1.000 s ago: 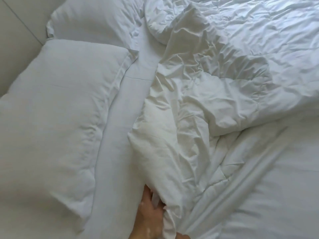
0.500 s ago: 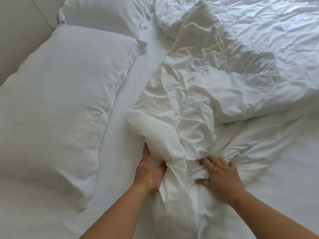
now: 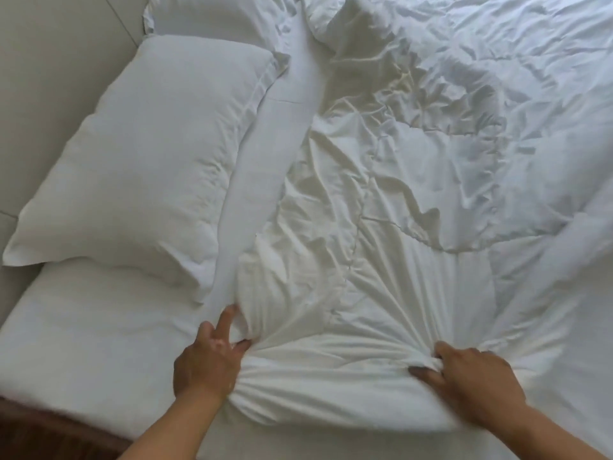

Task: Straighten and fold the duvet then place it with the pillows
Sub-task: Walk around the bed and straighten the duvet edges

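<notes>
Both hands on the near edge of the duvet [image 3: 398, 167], at our side of the bed.

Change noted: a second ago only the left hand was on the cloth. Half a second ago both hands sat close together on one bunched clump. Now they are well apart, and the edge runs between them as a rolled, taut band with pleats fanning out from each grip. We read this as the edge being drawn sideways, the first of the straightening.

Left hand [image 3: 207, 358]: forefinger stretched forward along the cloth, the other fingers and thumb pinching a gather of the duvet edge.

Right hand [image 3: 477, 376]: fingers curled down over a bunch of the same edge, thumb tucked against it. A firm hold, as far as we can see.

Where the duvet lies: heaped and heavily creased across the middle and far right of the bed, with one flap turned back over itself beyond the hands. A strip of bare bottom sheet [image 3: 285, 134] separates it from the near pillow [image 3: 156, 154]. The far pillow [image 3: 205, 18] sits behind that one, against the padded headboard [image 3: 49, 78].

Our judgement: only this near edge is pulled out. The far bulk is not yet flat, no fold has been made, and the move to the pillows is still to come. The turned-back flap will likely need opening before any fold.
</notes>
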`<state>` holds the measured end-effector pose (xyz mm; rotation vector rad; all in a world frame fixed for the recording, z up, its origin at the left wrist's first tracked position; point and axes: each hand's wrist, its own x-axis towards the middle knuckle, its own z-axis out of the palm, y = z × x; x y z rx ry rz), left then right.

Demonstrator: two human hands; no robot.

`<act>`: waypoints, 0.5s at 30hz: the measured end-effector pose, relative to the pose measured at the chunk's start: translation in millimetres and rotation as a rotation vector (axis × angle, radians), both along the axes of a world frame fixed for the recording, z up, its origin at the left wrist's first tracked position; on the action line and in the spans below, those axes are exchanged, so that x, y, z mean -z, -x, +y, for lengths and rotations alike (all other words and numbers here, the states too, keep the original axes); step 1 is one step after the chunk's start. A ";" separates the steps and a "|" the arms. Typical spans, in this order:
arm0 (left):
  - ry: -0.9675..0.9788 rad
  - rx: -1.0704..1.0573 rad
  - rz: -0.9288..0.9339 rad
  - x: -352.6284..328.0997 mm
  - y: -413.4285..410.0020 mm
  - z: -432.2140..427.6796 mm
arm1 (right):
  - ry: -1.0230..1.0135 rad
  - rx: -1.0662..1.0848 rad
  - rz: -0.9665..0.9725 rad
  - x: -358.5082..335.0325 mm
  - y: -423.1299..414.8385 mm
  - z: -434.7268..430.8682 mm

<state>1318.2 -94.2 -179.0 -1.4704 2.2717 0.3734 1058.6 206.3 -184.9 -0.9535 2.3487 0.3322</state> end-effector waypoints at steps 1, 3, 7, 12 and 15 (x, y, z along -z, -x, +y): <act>0.000 -0.029 -0.063 -1.4 -15.7 -2.4 | -0.005 -0.001 0.003 -3.1 -15.6 1.9; 0.000 -0.112 -0.205 -3.9 -48.7 -13.1 | 0.022 0.006 -0.009 0.7 -43.3 8.4; -0.193 -0.275 -0.326 -0.6 -82.7 -36.1 | 0.366 -0.089 -0.049 27.6 -65.6 53.9; -0.366 -0.231 0.095 7.3 -58.6 -25.8 | 0.395 -0.211 -0.017 29.8 -63.7 111.6; -0.360 -0.303 0.168 18.3 -49.8 -13.1 | 0.343 -0.278 0.131 41.4 -72.9 114.5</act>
